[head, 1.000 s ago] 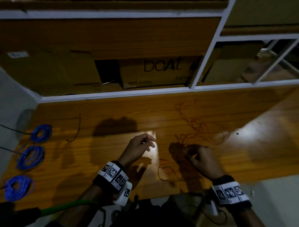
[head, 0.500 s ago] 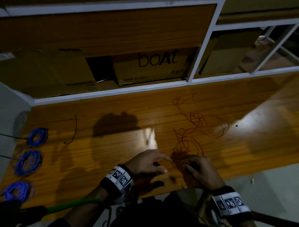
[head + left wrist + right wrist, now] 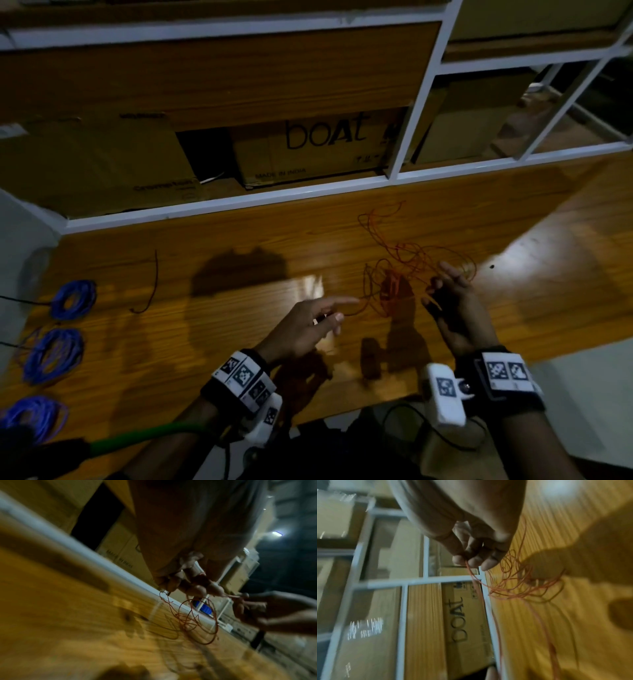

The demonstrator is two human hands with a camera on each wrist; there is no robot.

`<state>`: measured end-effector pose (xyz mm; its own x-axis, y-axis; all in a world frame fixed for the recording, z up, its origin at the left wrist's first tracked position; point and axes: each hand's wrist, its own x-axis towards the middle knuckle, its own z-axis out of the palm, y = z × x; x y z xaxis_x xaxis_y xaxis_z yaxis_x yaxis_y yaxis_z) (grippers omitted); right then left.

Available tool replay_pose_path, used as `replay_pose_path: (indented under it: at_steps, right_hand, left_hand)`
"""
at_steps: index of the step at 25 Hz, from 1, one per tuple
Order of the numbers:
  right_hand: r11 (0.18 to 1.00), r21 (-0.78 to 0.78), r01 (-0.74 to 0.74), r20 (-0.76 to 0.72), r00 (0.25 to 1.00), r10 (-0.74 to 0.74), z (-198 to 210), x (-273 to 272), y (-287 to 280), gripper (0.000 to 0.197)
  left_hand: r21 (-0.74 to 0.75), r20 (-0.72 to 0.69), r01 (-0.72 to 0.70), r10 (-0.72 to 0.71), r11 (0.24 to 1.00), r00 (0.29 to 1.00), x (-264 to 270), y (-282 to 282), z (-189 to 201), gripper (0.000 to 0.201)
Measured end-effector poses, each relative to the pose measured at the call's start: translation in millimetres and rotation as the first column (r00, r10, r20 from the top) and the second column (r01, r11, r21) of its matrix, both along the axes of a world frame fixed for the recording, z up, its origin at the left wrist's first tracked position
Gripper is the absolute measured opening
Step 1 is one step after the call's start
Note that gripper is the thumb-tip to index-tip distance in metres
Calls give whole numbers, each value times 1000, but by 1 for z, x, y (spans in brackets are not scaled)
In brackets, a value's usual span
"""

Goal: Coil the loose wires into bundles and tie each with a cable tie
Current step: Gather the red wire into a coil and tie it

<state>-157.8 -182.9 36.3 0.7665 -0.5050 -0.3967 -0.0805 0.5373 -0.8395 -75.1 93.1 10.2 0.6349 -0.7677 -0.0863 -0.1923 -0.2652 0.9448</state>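
A loose red wire (image 3: 411, 253) lies tangled on the wooden table (image 3: 239, 342), right of centre. My right hand (image 3: 442, 291) is raised at the near edge of the tangle; in the right wrist view its fingertips (image 3: 467, 561) pinch a strand, and the red wire (image 3: 522, 585) trails down to the table. My left hand (image 3: 342, 310) is left of the tangle, index finger stretched toward it. In the left wrist view its fingers (image 3: 171, 588) pinch the red wire (image 3: 197, 620) near an end. Three coiled blue wire bundles (image 3: 73, 299) (image 3: 51, 354) (image 3: 32, 416) lie at the table's left edge.
A thin black strand (image 3: 154, 284) lies on the table's left half. A white frame rail (image 3: 239, 202) borders the table's far edge, with cardboard boxes, one marked "boat" (image 3: 318, 147), behind it. A green cable (image 3: 137, 442) runs under my left arm.
Both hands were together over the wire near the table's front edge; they have since moved farther onto the table and apart, the right hand lifting a strand to the right.
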Motion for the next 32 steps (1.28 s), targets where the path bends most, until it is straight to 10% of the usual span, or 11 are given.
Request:
replay_pose_path:
  at_steps: [5, 11, 17, 21, 28, 32]
  right_hand:
    - [993, -99, -59, -25, 998, 57, 11, 2, -10, 14]
    - [785, -541, -302, -261, 948, 185, -26, 19, -21, 12]
    - [277, -716, -641, -613, 766, 190, -44, 69, -84, 15]
    - [137, -672, -728, -712, 686, 152, -29, 93, -121, 18]
    - [273, -626, -731, -727, 673, 134, -26, 115, -135, 19]
    - [732, -473, -490, -495, 835, 239, -19, 115, -115, 22]
  left_hand:
    - [101, 140, -48, 33, 994, 990, -2, 8, -2, 41]
    - [108, 150, 56, -72, 993, 986, -14, 1, -15, 34]
    - [70, 91, -138, 132, 988, 987, -16, -9, -10, 29]
    - [60, 108, -205, 198, 977, 974, -17, -6, -12, 20]
    - [33, 82, -260, 256, 965, 963, -26, -3, -16, 16]
    - [34, 27, -279, 278, 960, 960, -26, -2, -14, 17]
